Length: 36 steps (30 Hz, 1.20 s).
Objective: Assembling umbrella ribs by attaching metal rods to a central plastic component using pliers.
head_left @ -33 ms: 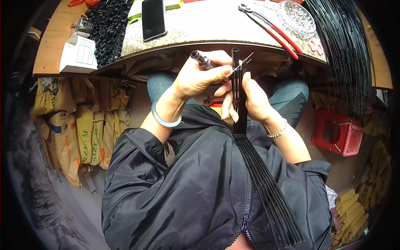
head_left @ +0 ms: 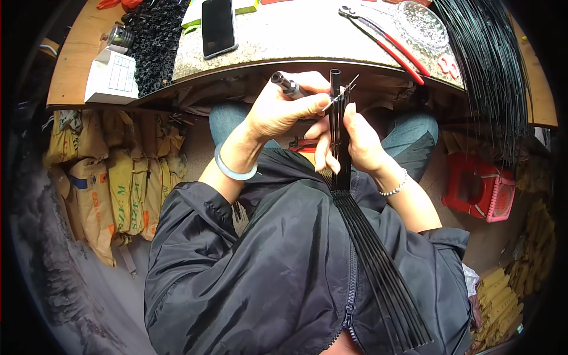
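Note:
My left hand (head_left: 284,106) is closed around a grey, pen-shaped metal tool (head_left: 289,86) with a hollow back end. From its fingertips a thin metal tip (head_left: 334,102) reaches across the upper ends of a bundle of thin black ribs (head_left: 341,139). The fingers and thumb of my right hand (head_left: 359,136) grip this bundle, which looks like an umbrella frame. A black tube (head_left: 335,83) stands up among the ribs. Their long lower ends (head_left: 384,260) fan out over my dark jacket. Just where the tool's tip meets the ribs is too small to tell.
On the table ahead lie a phone (head_left: 218,29), red-handled pliers (head_left: 387,47), a glass dish (head_left: 421,26) and a white box (head_left: 112,77). Small black parts (head_left: 157,47) are heaped at left. Black rods (head_left: 491,65) overhang the right edge. A red stool (head_left: 479,186) and sacks (head_left: 121,183) stand below.
The thin metal tip at the upper ends of the ribs has shifted slightly. Both hands stay in almost the same place with the same grips.

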Each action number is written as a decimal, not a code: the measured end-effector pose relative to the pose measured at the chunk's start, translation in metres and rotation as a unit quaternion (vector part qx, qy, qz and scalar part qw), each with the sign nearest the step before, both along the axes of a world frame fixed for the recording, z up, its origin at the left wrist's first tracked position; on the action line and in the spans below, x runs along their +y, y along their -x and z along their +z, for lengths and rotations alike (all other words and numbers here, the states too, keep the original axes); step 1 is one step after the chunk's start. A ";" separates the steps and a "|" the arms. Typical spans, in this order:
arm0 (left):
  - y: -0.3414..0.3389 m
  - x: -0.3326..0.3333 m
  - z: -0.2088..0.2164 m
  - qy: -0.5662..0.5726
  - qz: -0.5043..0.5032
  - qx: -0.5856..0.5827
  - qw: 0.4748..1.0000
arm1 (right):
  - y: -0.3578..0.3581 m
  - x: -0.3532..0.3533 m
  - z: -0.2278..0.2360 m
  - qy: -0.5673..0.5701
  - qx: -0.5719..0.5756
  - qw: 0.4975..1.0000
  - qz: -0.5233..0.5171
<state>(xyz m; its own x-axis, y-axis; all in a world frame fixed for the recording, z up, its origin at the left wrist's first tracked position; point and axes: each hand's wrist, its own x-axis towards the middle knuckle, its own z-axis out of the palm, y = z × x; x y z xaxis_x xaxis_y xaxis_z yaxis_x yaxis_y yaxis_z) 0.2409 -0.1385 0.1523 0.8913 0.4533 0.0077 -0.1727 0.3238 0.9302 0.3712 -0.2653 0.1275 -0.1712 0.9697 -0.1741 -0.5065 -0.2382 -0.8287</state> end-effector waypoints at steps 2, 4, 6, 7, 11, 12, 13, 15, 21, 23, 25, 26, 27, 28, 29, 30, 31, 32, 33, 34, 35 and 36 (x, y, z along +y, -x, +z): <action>-0.001 0.000 -0.001 0.005 0.005 0.001 1.000 | -0.002 0.001 -0.003 -0.030 -0.004 0.999 0.033; -0.003 0.002 -0.004 0.006 0.003 -0.010 1.000 | -0.002 0.001 -0.007 -0.032 0.009 0.999 0.031; -0.002 0.002 -0.003 0.010 0.003 -0.004 1.000 | 0.000 0.000 -0.007 -0.019 -0.004 1.000 0.000; -0.002 0.001 -0.003 0.014 0.002 0.003 1.000 | 0.003 -0.002 -0.005 -0.026 -0.033 0.999 -0.030; -0.001 -0.001 -0.006 0.047 0.030 -0.002 0.998 | 0.005 -0.003 0.005 -0.010 -0.086 0.995 -0.057; 0.000 0.000 -0.006 0.047 0.030 -0.002 0.998 | 0.005 -0.002 0.006 -0.010 -0.085 0.995 -0.057; 0.000 0.000 -0.007 0.052 0.028 -0.009 0.998 | 0.005 -0.002 0.007 -0.004 -0.078 0.995 -0.056; 0.000 0.000 -0.007 0.058 0.026 -0.015 0.998 | 0.005 -0.002 0.007 0.003 -0.071 0.996 -0.055; -0.001 0.003 -0.004 0.051 0.002 -0.002 0.999 | 0.000 -0.001 -0.003 -0.014 0.024 0.999 0.023; -0.004 0.001 -0.003 0.031 0.016 0.026 0.999 | -0.001 -0.001 -0.011 -0.020 0.014 1.000 -0.011; -0.004 0.001 0.002 -0.026 0.058 0.095 0.994 | 0.001 -0.001 -0.008 0.007 0.045 0.999 -0.021; -0.003 0.007 0.005 -0.050 0.102 0.064 0.992 | 0.002 -0.001 -0.007 0.013 0.036 0.999 -0.035; 0.002 0.023 0.007 -0.007 0.079 -0.004 0.997 | 0.003 0.000 -0.007 0.019 0.027 0.998 -0.048; -0.002 0.023 0.005 0.059 0.150 -0.062 0.985 | 0.003 0.000 -0.007 0.010 0.012 0.998 -0.055; -0.003 0.025 0.016 0.094 0.147 -0.064 0.983 | 0.003 0.001 -0.007 0.010 0.011 0.998 -0.053; -0.006 0.023 0.022 0.082 0.127 -0.087 0.985 | 0.004 0.001 -0.005 0.006 -0.001 0.998 -0.055; -0.011 0.020 0.028 0.068 0.107 -0.110 0.986 | 0.005 0.002 -0.004 0.002 -0.013 0.998 -0.056; -0.017 0.018 0.036 0.040 0.081 -0.080 0.993 | 0.006 0.002 -0.003 0.002 -0.015 0.998 -0.054; -0.021 0.017 0.039 0.027 0.045 -0.056 0.997 | 0.007 0.002 -0.002 0.012 -0.025 0.998 -0.057; -0.025 0.016 0.040 0.014 0.009 -0.031 0.999 | 0.007 0.001 -0.001 0.023 -0.036 0.997 -0.061; -0.027 0.014 0.042 0.013 0.004 -0.038 0.999 | 0.008 0.001 0.000 0.021 -0.037 0.997 -0.059; -0.027 0.015 0.042 0.012 0.005 -0.039 0.999 | 0.008 0.001 0.001 0.025 -0.035 0.997 -0.068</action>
<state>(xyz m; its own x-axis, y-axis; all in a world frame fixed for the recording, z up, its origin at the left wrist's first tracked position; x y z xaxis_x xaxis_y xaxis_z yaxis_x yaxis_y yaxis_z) 0.2683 -0.1236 0.1945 0.8834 0.4639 0.0661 -0.2480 0.3431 0.9060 0.3634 -0.2648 0.1280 -0.0243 0.9731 -0.2292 -0.4782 -0.2126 -0.8521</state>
